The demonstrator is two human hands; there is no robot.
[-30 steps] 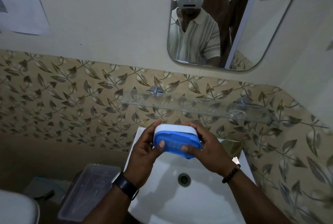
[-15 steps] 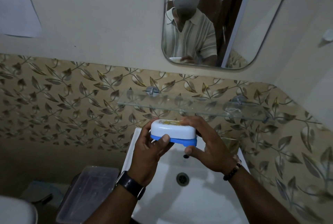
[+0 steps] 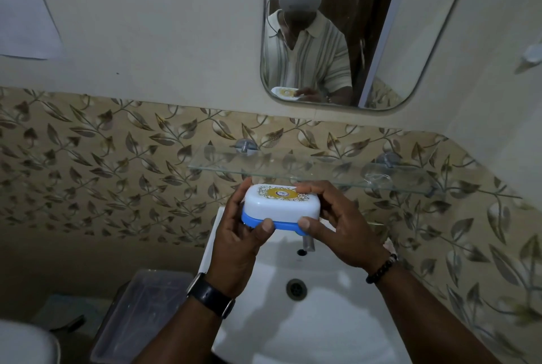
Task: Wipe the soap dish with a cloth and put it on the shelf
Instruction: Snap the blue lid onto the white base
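soap dish (image 3: pixel 281 206) — gripped between left hand (image 3: pixel 240 242) | right hand (image 3: pixel 337 231) — below shelf (image 3: pixel 322 171)

White sink (image 3: pixel 322 334) below a wall mirror (image 3: pixel 425 26), clear tub (image 3: pixel 140 314) beside

Glossy plastic soap dish (image 3: pixel 281 206); clear glass shelf (image 3: pixel 322 170); glazed white sink (image 3: pixel 337 319).

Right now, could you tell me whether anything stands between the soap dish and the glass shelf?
Nothing visible does. The left hand and right hand hold the soap dish just below the glass shelf, at its front edge; the shelf above it looks bare. A clear object sits farther right.
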